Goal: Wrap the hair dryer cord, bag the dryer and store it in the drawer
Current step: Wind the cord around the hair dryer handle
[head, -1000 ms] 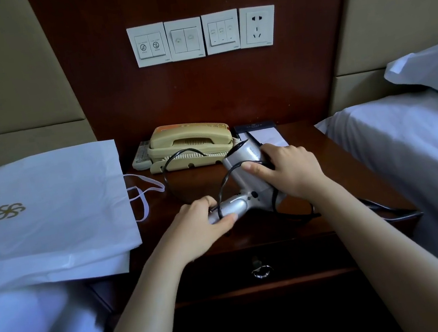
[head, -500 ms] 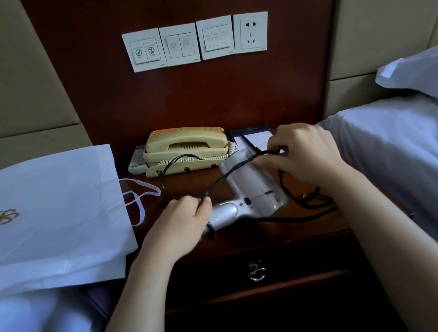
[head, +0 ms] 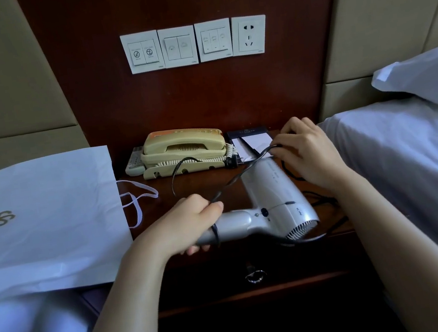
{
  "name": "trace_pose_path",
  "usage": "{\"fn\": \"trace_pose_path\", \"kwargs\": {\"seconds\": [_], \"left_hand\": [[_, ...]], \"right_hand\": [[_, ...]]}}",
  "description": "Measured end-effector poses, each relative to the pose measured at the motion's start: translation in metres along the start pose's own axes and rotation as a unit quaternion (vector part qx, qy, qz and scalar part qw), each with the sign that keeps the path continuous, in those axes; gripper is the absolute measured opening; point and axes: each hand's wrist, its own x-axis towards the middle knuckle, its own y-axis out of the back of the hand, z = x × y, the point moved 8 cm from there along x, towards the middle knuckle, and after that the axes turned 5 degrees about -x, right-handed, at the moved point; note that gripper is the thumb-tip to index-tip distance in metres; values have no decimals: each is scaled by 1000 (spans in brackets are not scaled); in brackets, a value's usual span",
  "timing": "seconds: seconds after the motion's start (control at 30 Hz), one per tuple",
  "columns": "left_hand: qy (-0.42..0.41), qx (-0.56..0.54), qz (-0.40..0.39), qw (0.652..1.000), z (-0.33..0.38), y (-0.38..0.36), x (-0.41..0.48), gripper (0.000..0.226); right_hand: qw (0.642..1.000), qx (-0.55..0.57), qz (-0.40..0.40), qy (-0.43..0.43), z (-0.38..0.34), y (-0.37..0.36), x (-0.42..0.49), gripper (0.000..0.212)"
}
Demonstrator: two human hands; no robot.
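A silver hair dryer [head: 273,200] lies over the dark wooden nightstand [head: 201,185], its handle to the left and its barrel toward the back. My left hand [head: 186,224] grips the handle, with one turn of the black cord [head: 231,182] around it. My right hand [head: 306,153] pinches the cord beyond the barrel's front end, and the cord runs taut between both hands. Loose cord lies at the right [head: 321,202]. A white bag [head: 42,218] with a gold logo lies flat on the left bed. The drawer [head: 253,276] below is closed.
A beige telephone [head: 182,151] and a remote [head: 136,163] stand at the back of the nightstand, with a notepad [head: 253,141] beside them. Wall switches and a socket [head: 249,35] sit above. White beds flank the nightstand, and a pillow [head: 430,74] lies at the right.
My right hand has moved from the dryer's body to beyond the barrel's front end, drawing the cord taut. The dryer has turned so its rear grille faces me.
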Motion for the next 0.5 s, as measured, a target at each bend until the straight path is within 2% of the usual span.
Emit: {"fn": "trace_pose_path", "kwargs": {"seconds": [0.07,0.2,0.27,0.33,0.4,0.5], "left_hand": [[-23,15,-7,1000,6,-6,0,41],[-47,-11,3,999,9,-8,2,43],[-48,-74,16,996,5,-4,3,39],[-42,-166,42,984,-5,2,8,40],[-33,-274,64,959,-17,7,15,40],[-16,-397,95,913,-29,11,20,38]], "right_hand": [[999,18,-30,-28,8,-11,-5,38],[980,122,-125,-93,14,-32,-18,10],[974,135,-160,-88,8,-36,-20,19],[966,118,-206,-107,7,-49,-24,16],[966,124,-188,-124,5,-51,-26,27],[979,89,-173,-56,-7,-54,-26,23]]}}
